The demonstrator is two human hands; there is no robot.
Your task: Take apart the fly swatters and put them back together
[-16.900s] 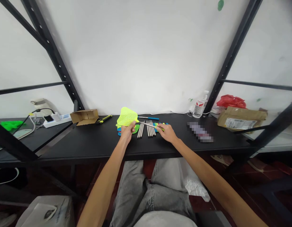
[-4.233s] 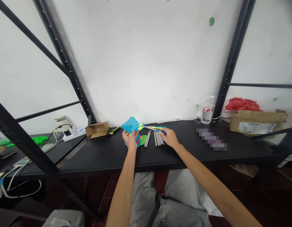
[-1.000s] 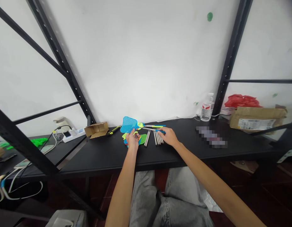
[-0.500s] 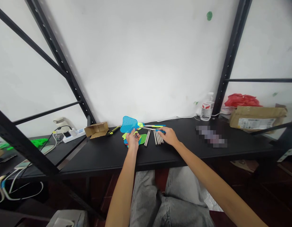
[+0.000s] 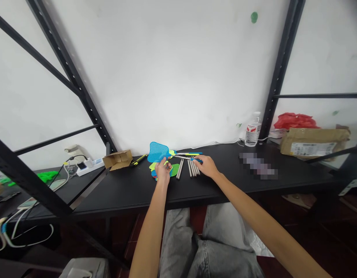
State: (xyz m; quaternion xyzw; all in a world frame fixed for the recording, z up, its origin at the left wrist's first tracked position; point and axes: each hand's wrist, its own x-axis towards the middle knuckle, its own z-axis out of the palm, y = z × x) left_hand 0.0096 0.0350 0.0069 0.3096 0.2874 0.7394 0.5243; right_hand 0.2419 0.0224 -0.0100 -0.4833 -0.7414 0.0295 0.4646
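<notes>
A blue fly swatter (image 5: pixel 158 151) with a perforated head is held between my two hands above the black table (image 5: pixel 120 193). My left hand (image 5: pixel 163 170) is closed on it just below the head. The fingers of my right hand (image 5: pixel 206 166) pinch the blue end of its metal handle. Beneath my left hand lies a pile of green, yellow and blue swatter heads (image 5: pixel 175 170), partly covered by it. Several metal tubes (image 5: pixel 192 168) lie side by side between my hands. Behind them rest other swatters with blue and yellow handle ends (image 5: pixel 192 153).
An open cardboard box (image 5: pixel 118 160) and a yellow-black tool (image 5: pixel 139 160) sit on the left. A water bottle (image 5: pixel 252 130) and a larger carton (image 5: pixel 314 143) stand on the right. Black rack posts (image 5: pixel 282 69) flank the table; a power strip (image 5: pixel 90 166) lies beyond the left post.
The view has shifted very slightly. Both hands keep their hold on the blue fly swatter, with hardly any movement.
</notes>
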